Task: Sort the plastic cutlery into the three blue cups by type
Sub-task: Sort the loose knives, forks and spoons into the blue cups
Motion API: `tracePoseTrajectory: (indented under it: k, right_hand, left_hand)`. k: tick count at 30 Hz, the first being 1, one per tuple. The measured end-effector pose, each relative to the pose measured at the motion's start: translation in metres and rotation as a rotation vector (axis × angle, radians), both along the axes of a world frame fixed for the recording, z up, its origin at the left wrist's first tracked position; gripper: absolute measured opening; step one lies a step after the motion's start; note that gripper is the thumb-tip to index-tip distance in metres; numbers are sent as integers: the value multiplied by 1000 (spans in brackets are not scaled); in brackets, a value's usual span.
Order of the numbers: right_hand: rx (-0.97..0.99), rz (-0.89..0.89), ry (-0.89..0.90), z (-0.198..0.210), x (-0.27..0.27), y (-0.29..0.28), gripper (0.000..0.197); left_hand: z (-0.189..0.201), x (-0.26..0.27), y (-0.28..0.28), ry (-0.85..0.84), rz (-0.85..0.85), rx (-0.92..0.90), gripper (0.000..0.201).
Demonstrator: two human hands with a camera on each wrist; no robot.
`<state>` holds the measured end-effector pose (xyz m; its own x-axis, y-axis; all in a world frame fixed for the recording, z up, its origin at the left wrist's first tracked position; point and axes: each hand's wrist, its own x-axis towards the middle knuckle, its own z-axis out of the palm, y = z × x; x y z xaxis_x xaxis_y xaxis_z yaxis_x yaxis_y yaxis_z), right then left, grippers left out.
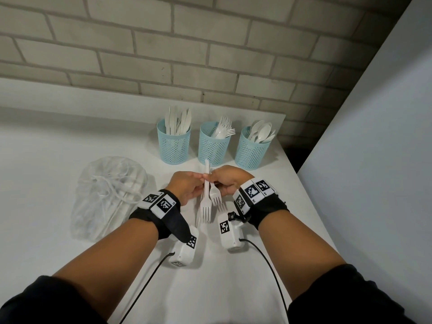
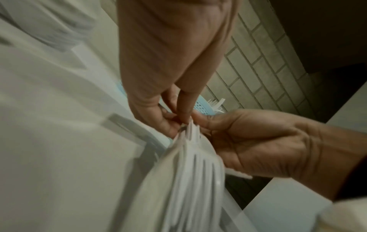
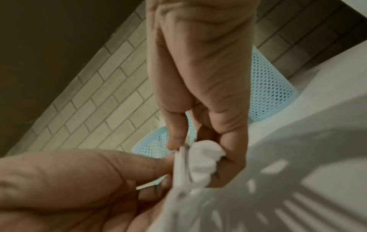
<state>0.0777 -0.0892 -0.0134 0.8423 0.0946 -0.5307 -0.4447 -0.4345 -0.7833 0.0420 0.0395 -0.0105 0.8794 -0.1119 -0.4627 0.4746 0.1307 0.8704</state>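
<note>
Three blue mesh cups stand in a row at the back: knives in the left cup (image 1: 174, 148), forks in the middle cup (image 1: 213, 149), spoons in the right cup (image 1: 251, 154). Just in front of them my two hands meet above the table over a small bundle of white plastic forks (image 1: 206, 203), tines toward me. My left hand (image 1: 202, 181) pinches the handles from the left, and my right hand (image 1: 214, 181) pinches them from the right. The wrist views show the fingertips of the left hand (image 2: 174, 119) and the right hand (image 3: 178, 147) on the forks (image 2: 196, 164), blurred.
A clear plastic bag (image 1: 109, 197) with white drawstrings lies on the white table (image 1: 46, 160) left of my hands. The table's right edge runs close to the spoon cup, beside a pale wall panel (image 1: 374, 136). A brick wall (image 1: 187, 54) stands behind the cups.
</note>
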Motion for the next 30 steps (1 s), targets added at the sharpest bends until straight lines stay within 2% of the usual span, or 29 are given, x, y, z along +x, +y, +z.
tracePoseTrajectory:
  k: [3, 7, 9, 12, 14, 16, 17, 19, 21, 23, 25, 30]
  right_hand:
    - [6, -90, -76, 1, 3, 2, 40]
    - [10, -129, -243, 16, -1, 1, 35]
    - [155, -119, -338, 28, -6, -2, 35]
    - [368, -7, -412, 46, -14, -7, 38]
    - [421, 65, -415, 54, -18, -7, 37]
    - [447, 134, -410, 56, -20, -7, 39]
    - [450, 174, -407, 57, -22, -7, 42]
    - [412, 274, -384, 59, -26, -6, 46]
    - [370, 385, -384, 57, -28, -6, 42]
    - [371, 453, -389, 56, -30, -7, 52]
    - [396, 461, -388, 56, -30, -7, 64]
    - [481, 330, -470, 52, -29, -14, 54]
  left_hand:
    - [1, 2, 0, -74, 25, 5, 19]
    - [8, 4, 1, -78, 50, 55, 20]
    - [14, 5, 6, -6, 54, 36, 35]
    - [23, 6, 15, 135, -131, -3, 64]
    - [26, 4, 17, 203, -266, -61, 80]
    - [27, 2, 16, 270, -307, -208, 86]
    - [27, 0, 15, 288, -293, -286, 82]
    - [26, -2, 14, 285, -228, -400, 63]
    - [27, -2, 14, 270, -151, -479, 41]
    - [27, 0, 14, 253, -96, -513, 27]
    - [27, 2, 13, 238, -100, -516, 22]
    - [25, 1, 9, 202, -137, -465, 19]
